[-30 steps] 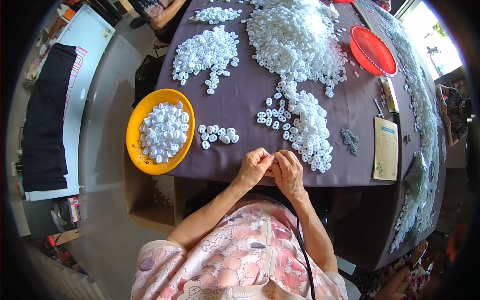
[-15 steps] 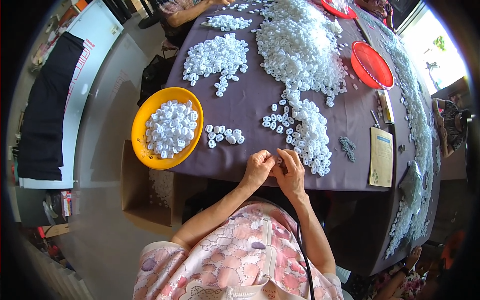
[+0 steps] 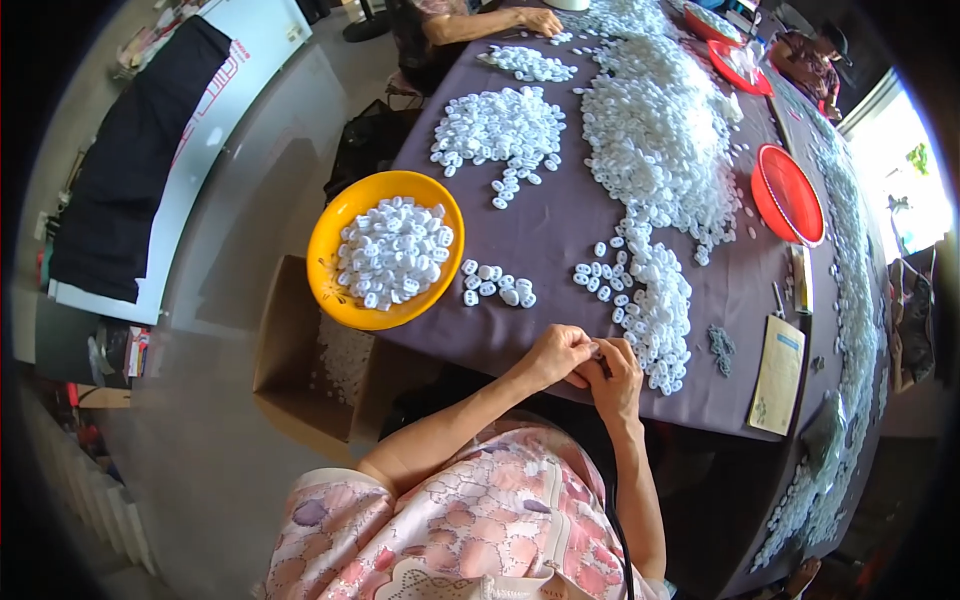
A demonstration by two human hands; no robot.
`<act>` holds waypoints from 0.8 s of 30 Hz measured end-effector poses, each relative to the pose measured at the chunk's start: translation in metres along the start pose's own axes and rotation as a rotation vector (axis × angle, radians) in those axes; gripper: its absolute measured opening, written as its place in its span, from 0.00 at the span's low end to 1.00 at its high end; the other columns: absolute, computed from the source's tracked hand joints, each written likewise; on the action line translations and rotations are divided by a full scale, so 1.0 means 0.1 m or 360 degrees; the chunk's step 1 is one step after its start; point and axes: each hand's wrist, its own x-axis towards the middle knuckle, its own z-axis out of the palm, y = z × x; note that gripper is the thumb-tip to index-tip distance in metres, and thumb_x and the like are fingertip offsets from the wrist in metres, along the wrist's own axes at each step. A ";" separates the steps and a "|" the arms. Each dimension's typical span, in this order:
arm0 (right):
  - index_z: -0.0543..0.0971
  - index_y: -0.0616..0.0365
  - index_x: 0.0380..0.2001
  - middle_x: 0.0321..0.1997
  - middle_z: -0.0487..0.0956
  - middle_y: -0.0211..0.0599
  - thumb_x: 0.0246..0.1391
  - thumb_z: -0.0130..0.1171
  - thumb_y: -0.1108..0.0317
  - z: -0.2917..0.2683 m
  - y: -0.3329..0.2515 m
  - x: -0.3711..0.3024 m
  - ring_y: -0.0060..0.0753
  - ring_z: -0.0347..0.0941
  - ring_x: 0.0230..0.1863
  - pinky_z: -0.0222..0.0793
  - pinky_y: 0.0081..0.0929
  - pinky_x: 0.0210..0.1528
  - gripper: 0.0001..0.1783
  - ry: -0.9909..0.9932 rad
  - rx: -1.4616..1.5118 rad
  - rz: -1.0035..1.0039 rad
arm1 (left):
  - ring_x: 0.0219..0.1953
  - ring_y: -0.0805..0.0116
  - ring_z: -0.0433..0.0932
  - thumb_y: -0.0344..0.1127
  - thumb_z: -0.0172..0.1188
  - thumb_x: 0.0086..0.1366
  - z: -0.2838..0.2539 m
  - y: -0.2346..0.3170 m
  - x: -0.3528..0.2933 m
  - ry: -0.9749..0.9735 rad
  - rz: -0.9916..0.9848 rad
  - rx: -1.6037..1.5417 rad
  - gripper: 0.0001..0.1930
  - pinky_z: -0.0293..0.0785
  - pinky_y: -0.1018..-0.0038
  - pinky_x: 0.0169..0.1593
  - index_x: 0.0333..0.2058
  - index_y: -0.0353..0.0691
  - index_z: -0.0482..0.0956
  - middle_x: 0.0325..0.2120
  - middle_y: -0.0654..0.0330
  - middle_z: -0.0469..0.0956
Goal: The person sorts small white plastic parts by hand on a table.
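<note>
A smooth grey floor (image 3: 230,385) spreads along the left, dulled by a broad shadow. A long white cabinet (image 3: 258,62) stands there, black cloth (image 3: 130,180) draped over it. Dark purplish-grey fabric covers the counter (image 3: 545,235). At right, a window (image 3: 900,150) glares with daylight, greenery (image 3: 917,157) showing.

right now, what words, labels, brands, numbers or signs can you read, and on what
White panel: red lettering beside black cloth; I won't copy it.
Tan packet: blue band, any print too small to read.
Pink top: faint marks at the neckline, too blurred.
White pieces: dark marks, too small to tell if text.
</note>
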 end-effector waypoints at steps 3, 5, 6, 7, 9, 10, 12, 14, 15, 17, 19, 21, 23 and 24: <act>0.78 0.60 0.37 0.35 0.75 0.39 0.40 0.60 0.77 -0.01 0.03 -0.02 0.39 0.74 0.32 0.70 0.30 0.33 0.16 0.0068 -0.0026 -0.0026 | 0.27 0.71 0.78 0.34 0.53 0.65 0.08 -0.02 -0.01 0.0078 -0.0017 -0.0067 0.10 0.82 0.73 0.26 0.31 0.30 0.74 0.26 0.58 0.76; 0.78 0.60 0.38 0.35 0.75 0.38 0.40 0.59 0.78 0.01 0.00 -0.05 0.35 0.74 0.29 0.70 0.27 0.31 0.16 0.0114 0.0037 0.0058 | 0.26 0.73 0.77 0.34 0.52 0.65 0.17 -0.08 -0.06 0.0221 0.0026 -0.0152 0.10 0.81 0.74 0.27 0.30 0.32 0.73 0.24 0.59 0.76; 0.78 0.60 0.38 0.35 0.76 0.38 0.41 0.59 0.79 0.01 0.00 -0.05 0.33 0.74 0.29 0.70 0.26 0.30 0.16 0.0127 0.0057 0.0078 | 0.25 0.73 0.77 0.34 0.52 0.65 0.19 -0.14 -0.05 0.0282 0.0069 -0.0151 0.10 0.81 0.74 0.27 0.30 0.32 0.73 0.23 0.60 0.76; 0.77 0.60 0.37 0.36 0.76 0.37 0.41 0.58 0.79 0.00 0.00 -0.05 0.32 0.74 0.28 0.70 0.25 0.30 0.15 0.0141 0.0076 0.0101 | 0.26 0.73 0.78 0.34 0.52 0.65 0.21 -0.09 -0.07 0.0280 0.0055 -0.0147 0.10 0.81 0.73 0.27 0.29 0.32 0.73 0.24 0.59 0.76; 0.77 0.61 0.37 0.36 0.76 0.38 0.40 0.58 0.79 -0.02 0.00 -0.06 0.32 0.74 0.28 0.70 0.25 0.30 0.15 0.0109 0.0104 0.0139 | 0.26 0.72 0.78 0.34 0.52 0.65 0.19 -0.07 -0.06 0.0221 0.0029 -0.0161 0.09 0.81 0.73 0.27 0.30 0.32 0.73 0.24 0.59 0.76; 0.77 0.61 0.36 0.36 0.76 0.38 0.40 0.58 0.79 -0.02 0.00 -0.05 0.32 0.74 0.29 0.70 0.25 0.30 0.15 0.0085 0.0133 0.0173 | 0.26 0.72 0.78 0.33 0.52 0.65 0.17 -0.06 -0.06 0.0159 0.0009 -0.0168 0.09 0.81 0.73 0.27 0.30 0.32 0.74 0.24 0.59 0.76; 0.77 0.61 0.36 0.36 0.76 0.39 0.40 0.59 0.79 -0.01 0.00 -0.05 0.34 0.74 0.30 0.70 0.26 0.31 0.15 0.0079 0.0105 0.0163 | 0.26 0.72 0.78 0.34 0.52 0.65 0.15 -0.06 -0.04 0.0136 -0.0027 -0.0157 0.09 0.82 0.72 0.28 0.31 0.33 0.74 0.24 0.59 0.76; 0.77 0.61 0.36 0.37 0.76 0.39 0.39 0.59 0.78 0.01 0.02 -0.06 0.36 0.74 0.32 0.71 0.27 0.33 0.15 0.0075 0.0079 0.0153 | 0.27 0.71 0.79 0.34 0.51 0.65 0.14 -0.07 -0.04 0.0112 -0.0064 -0.0144 0.09 0.82 0.72 0.29 0.32 0.33 0.74 0.25 0.59 0.76; 0.77 0.60 0.36 0.38 0.75 0.40 0.39 0.59 0.78 0.03 0.05 -0.07 0.38 0.74 0.34 0.71 0.29 0.35 0.15 0.0100 0.0003 0.0064 | 0.26 0.70 0.79 0.34 0.51 0.65 0.14 -0.07 -0.04 0.0122 -0.0128 -0.0239 0.09 0.82 0.71 0.29 0.33 0.33 0.75 0.25 0.59 0.77; 0.77 0.60 0.36 0.39 0.75 0.41 0.39 0.60 0.78 0.04 0.05 -0.07 0.40 0.74 0.36 0.71 0.31 0.37 0.15 0.0122 -0.0072 -0.0020 | 0.26 0.69 0.79 0.35 0.51 0.66 0.14 -0.05 -0.06 0.0134 -0.0197 -0.0336 0.10 0.82 0.70 0.30 0.34 0.34 0.75 0.26 0.59 0.77; 0.77 0.60 0.36 0.41 0.75 0.41 0.39 0.60 0.78 0.04 0.01 -0.04 0.43 0.73 0.41 0.70 0.34 0.41 0.15 0.0139 -0.0032 0.0010 | 0.27 0.68 0.80 0.36 0.51 0.66 0.15 0.01 -0.08 0.0166 -0.0277 -0.0394 0.10 0.82 0.69 0.31 0.34 0.35 0.75 0.26 0.58 0.77; 0.77 0.60 0.36 0.42 0.75 0.41 0.39 0.60 0.78 0.04 0.03 -0.06 0.44 0.72 0.42 0.70 0.34 0.42 0.15 0.0143 -0.0014 0.0022 | 0.27 0.68 0.80 0.36 0.51 0.65 0.16 0.02 -0.09 0.0175 -0.0297 -0.0395 0.10 0.82 0.69 0.31 0.34 0.35 0.75 0.26 0.57 0.77; 0.77 0.61 0.36 0.43 0.75 0.41 0.40 0.59 0.78 0.06 0.05 -0.09 0.44 0.72 0.43 0.70 0.34 0.43 0.15 0.0147 0.0005 0.0036 | 0.27 0.68 0.80 0.37 0.51 0.65 0.17 -0.01 -0.10 0.0184 -0.0318 -0.0394 0.10 0.81 0.70 0.31 0.34 0.35 0.75 0.26 0.57 0.77; 0.77 0.61 0.36 0.44 0.75 0.41 0.40 0.59 0.78 0.07 0.05 -0.10 0.44 0.72 0.44 0.70 0.34 0.44 0.15 0.0194 -0.0067 -0.0040 | 0.27 0.68 0.80 0.36 0.51 0.65 0.18 -0.04 -0.10 0.0201 -0.0301 -0.0402 0.10 0.81 0.70 0.30 0.34 0.35 0.74 0.26 0.57 0.77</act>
